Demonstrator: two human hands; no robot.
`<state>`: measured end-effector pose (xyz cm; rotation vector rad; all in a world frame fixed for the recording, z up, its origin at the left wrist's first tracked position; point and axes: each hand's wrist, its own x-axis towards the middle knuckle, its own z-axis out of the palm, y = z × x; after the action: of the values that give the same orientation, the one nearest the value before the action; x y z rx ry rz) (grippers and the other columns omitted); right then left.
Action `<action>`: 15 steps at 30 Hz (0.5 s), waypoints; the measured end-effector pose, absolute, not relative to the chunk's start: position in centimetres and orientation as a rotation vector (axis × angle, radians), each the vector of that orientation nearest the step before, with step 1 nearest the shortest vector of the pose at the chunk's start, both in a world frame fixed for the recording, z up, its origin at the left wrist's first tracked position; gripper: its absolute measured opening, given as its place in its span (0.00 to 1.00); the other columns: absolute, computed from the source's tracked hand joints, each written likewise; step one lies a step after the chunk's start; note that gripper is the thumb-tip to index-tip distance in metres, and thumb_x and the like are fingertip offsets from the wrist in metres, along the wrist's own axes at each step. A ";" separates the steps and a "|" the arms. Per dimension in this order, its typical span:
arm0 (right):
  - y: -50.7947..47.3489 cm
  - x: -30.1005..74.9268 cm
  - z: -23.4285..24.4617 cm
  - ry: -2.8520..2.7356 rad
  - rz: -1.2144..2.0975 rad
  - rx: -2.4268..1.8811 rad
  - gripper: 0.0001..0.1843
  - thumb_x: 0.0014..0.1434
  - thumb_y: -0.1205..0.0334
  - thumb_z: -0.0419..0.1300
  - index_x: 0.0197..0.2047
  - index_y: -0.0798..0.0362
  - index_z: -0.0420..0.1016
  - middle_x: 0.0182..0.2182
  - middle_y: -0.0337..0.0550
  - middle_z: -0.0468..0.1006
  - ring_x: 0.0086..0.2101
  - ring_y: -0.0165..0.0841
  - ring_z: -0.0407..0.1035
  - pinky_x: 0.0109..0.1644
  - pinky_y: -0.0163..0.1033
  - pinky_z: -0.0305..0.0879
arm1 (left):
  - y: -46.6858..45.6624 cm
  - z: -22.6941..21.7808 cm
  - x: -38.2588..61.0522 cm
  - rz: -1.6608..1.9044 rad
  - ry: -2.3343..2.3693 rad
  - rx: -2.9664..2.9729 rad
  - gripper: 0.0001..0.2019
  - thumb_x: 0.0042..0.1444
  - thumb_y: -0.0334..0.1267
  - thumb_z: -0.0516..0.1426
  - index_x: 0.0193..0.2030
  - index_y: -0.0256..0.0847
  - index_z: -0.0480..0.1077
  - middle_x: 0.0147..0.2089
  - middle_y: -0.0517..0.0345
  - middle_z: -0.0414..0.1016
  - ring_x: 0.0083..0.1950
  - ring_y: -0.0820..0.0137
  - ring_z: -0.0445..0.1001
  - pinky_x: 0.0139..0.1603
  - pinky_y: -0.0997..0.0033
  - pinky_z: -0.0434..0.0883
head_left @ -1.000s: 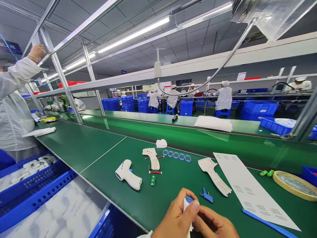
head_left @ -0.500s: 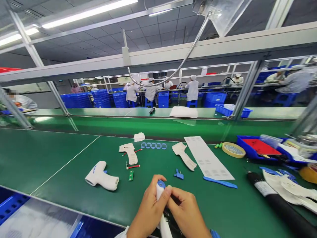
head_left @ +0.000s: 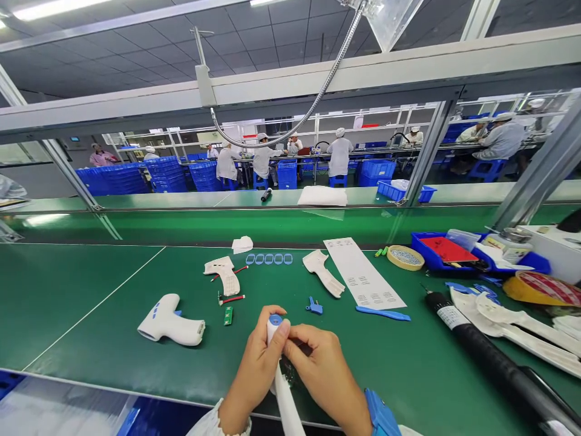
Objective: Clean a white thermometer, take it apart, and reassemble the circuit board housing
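Note:
My left hand (head_left: 258, 357) is closed around a white gun-shaped plastic housing (head_left: 285, 402) with a round blue end facing up. The thumb and index finger of my right hand (head_left: 318, 366) are pinched together against the housing's side; what lies between the tips is hidden. Beneath the fingers a dark circuit board (head_left: 287, 368) shows at the housing's open side. Ahead of my hands lies a small blue trigger-like part (head_left: 314, 306). A closed white gun-shaped housing (head_left: 170, 321) rests to the left, near a small green circuit board (head_left: 228, 315).
Two half shells (head_left: 223, 274) (head_left: 323, 272), red-wired parts (head_left: 232, 298) and several blue frames (head_left: 269, 259) lie farther back. A white label sheet (head_left: 363, 272), blue strip (head_left: 384, 313), tape roll (head_left: 405, 258), blue tray (head_left: 422, 257) and black electric screwdriver (head_left: 476, 345) are on the right.
The view has shifted slightly, so the bench and its parts appear farther left and a little higher. My hands keep nearly the same grip on the housing; the parts on the bench have not moved.

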<state>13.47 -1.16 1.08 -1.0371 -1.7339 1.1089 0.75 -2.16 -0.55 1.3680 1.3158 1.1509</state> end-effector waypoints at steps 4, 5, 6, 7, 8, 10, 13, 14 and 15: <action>-1.0 13.3 0.9 -1.685 1.160 -1.009 0.16 0.60 0.57 0.51 0.31 0.54 0.78 0.23 0.40 0.74 0.24 0.30 0.64 0.28 0.31 0.60 | -2.2 -0.9 0.7 1.213 1.304 1.236 0.21 0.57 0.58 0.48 0.44 0.42 0.60 0.24 0.67 0.53 0.25 0.72 0.56 0.28 0.74 0.56; -1.0 13.3 0.7 -1.670 1.171 -1.008 0.15 0.59 0.59 0.52 0.32 0.55 0.78 0.24 0.40 0.75 0.25 0.30 0.65 0.28 0.31 0.62 | -2.1 -1.0 0.7 1.226 1.300 1.205 0.21 0.57 0.58 0.47 0.44 0.42 0.61 0.24 0.67 0.54 0.25 0.72 0.56 0.28 0.74 0.56; -1.0 13.2 0.6 -1.660 1.176 -1.011 0.13 0.59 0.60 0.52 0.33 0.55 0.77 0.26 0.41 0.76 0.26 0.30 0.67 0.29 0.31 0.63 | -2.1 -1.1 0.6 1.234 1.294 1.185 0.21 0.57 0.58 0.47 0.43 0.42 0.61 0.24 0.66 0.55 0.26 0.72 0.57 0.28 0.74 0.57; -1.0 13.1 0.5 -1.656 1.178 -1.016 0.11 0.58 0.62 0.53 0.34 0.55 0.77 0.28 0.42 0.77 0.27 0.31 0.68 0.30 0.31 0.65 | -2.1 -1.2 0.6 1.232 1.285 1.177 0.21 0.57 0.59 0.47 0.43 0.43 0.62 0.25 0.66 0.57 0.27 0.71 0.59 0.29 0.74 0.58; -1.0 13.1 0.3 -1.657 1.177 -1.022 0.10 0.57 0.63 0.54 0.35 0.55 0.77 0.30 0.43 0.77 0.28 0.31 0.69 0.32 0.32 0.66 | -2.0 -1.2 0.6 1.223 1.271 1.174 0.21 0.57 0.59 0.47 0.43 0.43 0.62 0.26 0.65 0.59 0.28 0.71 0.60 0.31 0.73 0.59; -0.9 12.9 0.2 -1.662 1.163 -1.035 0.09 0.56 0.65 0.55 0.36 0.55 0.77 0.32 0.43 0.78 0.29 0.32 0.71 0.33 0.32 0.66 | -2.1 -1.2 0.6 1.218 1.237 1.167 0.21 0.57 0.59 0.47 0.44 0.43 0.62 0.29 0.63 0.62 0.31 0.68 0.64 0.35 0.71 0.62; -0.8 12.6 -0.1 -1.677 1.113 -1.052 0.09 0.57 0.63 0.55 0.35 0.54 0.76 0.31 0.43 0.77 0.29 0.32 0.70 0.33 0.33 0.66 | -2.1 -1.2 0.7 1.255 1.229 1.175 0.21 0.58 0.58 0.46 0.45 0.43 0.61 0.32 0.60 0.64 0.34 0.66 0.65 0.39 0.68 0.63; -0.8 12.5 -0.2 -1.681 1.096 -1.056 0.09 0.58 0.63 0.55 0.35 0.54 0.76 0.31 0.43 0.77 0.29 0.32 0.70 0.33 0.33 0.66 | -2.1 -1.3 0.7 1.258 1.243 1.191 0.21 0.58 0.58 0.46 0.46 0.43 0.60 0.32 0.60 0.64 0.35 0.66 0.65 0.40 0.68 0.63; -0.7 12.4 -0.2 -1.683 1.082 -1.059 0.09 0.59 0.62 0.54 0.35 0.54 0.76 0.31 0.43 0.77 0.29 0.32 0.70 0.32 0.33 0.65 | -2.1 -1.3 0.7 1.252 1.260 1.210 0.22 0.58 0.58 0.46 0.46 0.42 0.60 0.32 0.60 0.64 0.34 0.66 0.65 0.39 0.68 0.63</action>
<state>12.41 -0.73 -0.24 -1.0593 -1.6833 1.0821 0.73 -2.15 -1.30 1.2103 1.2599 1.2517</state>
